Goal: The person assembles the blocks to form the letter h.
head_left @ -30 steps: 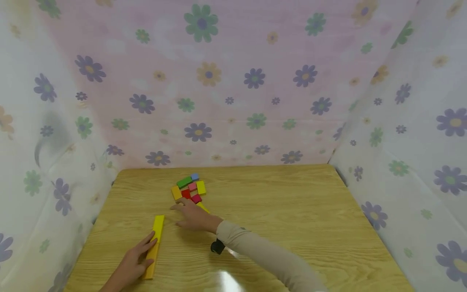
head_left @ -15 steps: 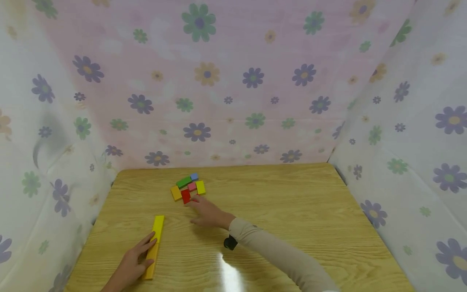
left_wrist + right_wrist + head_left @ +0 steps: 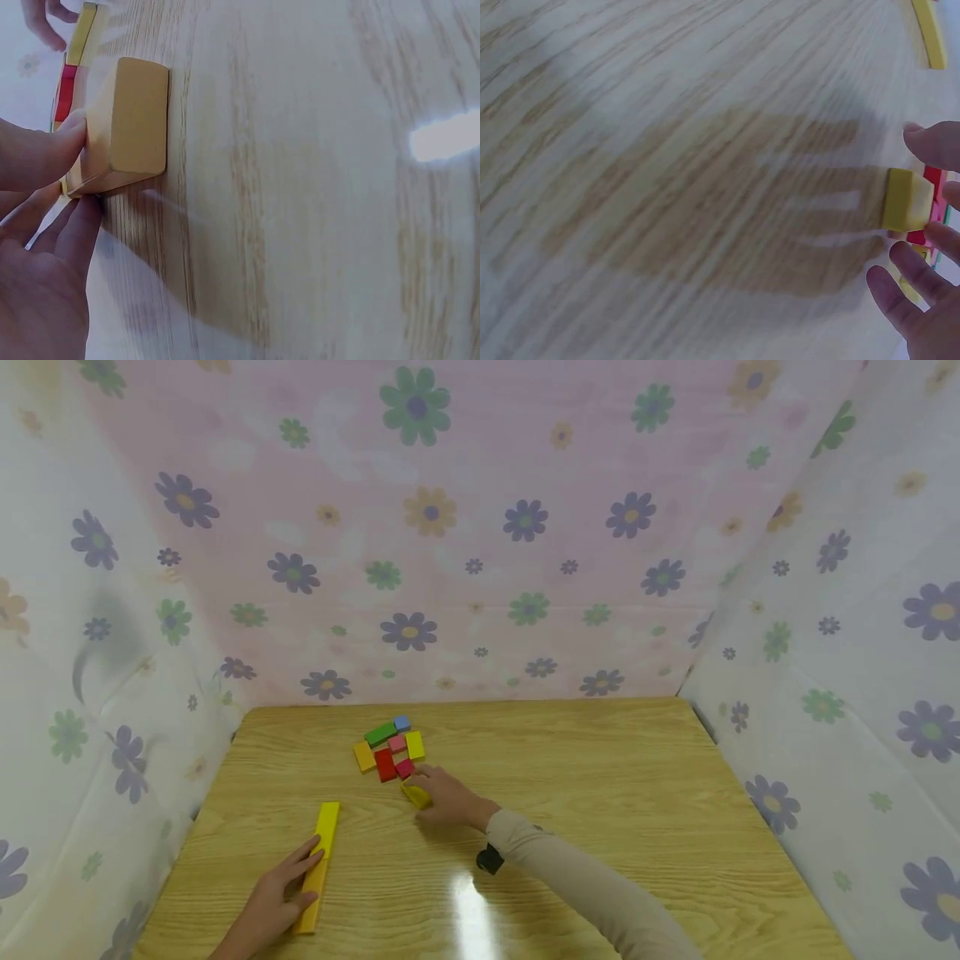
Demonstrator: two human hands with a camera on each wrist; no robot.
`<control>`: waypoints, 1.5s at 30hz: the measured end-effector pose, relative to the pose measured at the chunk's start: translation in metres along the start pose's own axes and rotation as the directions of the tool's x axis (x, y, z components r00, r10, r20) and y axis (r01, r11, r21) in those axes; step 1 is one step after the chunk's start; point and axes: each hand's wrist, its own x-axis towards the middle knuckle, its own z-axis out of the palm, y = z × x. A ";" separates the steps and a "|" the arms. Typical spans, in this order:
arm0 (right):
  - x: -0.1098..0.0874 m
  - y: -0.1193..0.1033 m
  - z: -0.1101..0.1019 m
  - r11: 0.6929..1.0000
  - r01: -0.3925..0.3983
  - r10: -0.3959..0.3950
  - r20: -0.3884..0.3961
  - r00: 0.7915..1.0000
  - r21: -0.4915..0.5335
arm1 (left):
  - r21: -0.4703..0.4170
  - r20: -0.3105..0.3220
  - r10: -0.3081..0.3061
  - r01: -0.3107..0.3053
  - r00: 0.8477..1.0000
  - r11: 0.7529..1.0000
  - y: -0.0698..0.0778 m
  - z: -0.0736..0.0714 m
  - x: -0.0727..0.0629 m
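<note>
Two hands work at centre frame: the right hand (image 3: 447,796) pinches a small yellow block (image 3: 415,795) in its fingers, just below the block cluster (image 3: 390,747). Lower left, the left hand (image 3: 272,902) rests relaxed fingers on the long yellow bar (image 3: 318,864), whose long axis runs up the table (image 3: 600,793).

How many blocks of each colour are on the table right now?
Yellow: 3, the long yellow block, the small yellow block in the cluster, the yellow block at the right hand
Orange: 1
Red: 1
Pink or magenta: 2
Green: 1
Blue: 1
Total: 9
</note>
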 end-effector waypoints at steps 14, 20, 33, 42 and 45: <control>-0.004 0.003 0.004 0.999 -0.019 0.019 0.010 1.000 -0.036 | -0.034 -0.003 -0.005 0.005 1.000 0.999 -0.001 0.002 -0.002; -0.002 0.004 0.002 0.998 -0.019 0.017 0.039 0.999 0.062 | -0.038 0.008 -0.021 0.021 1.000 0.999 -0.002 0.001 -0.001; 0.004 0.002 0.004 0.990 -0.035 0.030 0.044 0.999 0.140 | -0.069 -0.008 -0.011 0.010 1.000 0.998 -0.004 0.002 -0.002; 0.017 -0.010 -0.001 0.992 0.048 -0.047 -0.005 0.999 0.116 | -0.120 0.034 -0.066 0.070 0.997 0.990 0.000 0.000 -0.001; 0.022 -0.013 -0.002 0.993 0.069 -0.068 -0.011 0.998 0.100 | -0.127 0.038 -0.078 0.082 0.996 0.988 0.000 0.000 -0.002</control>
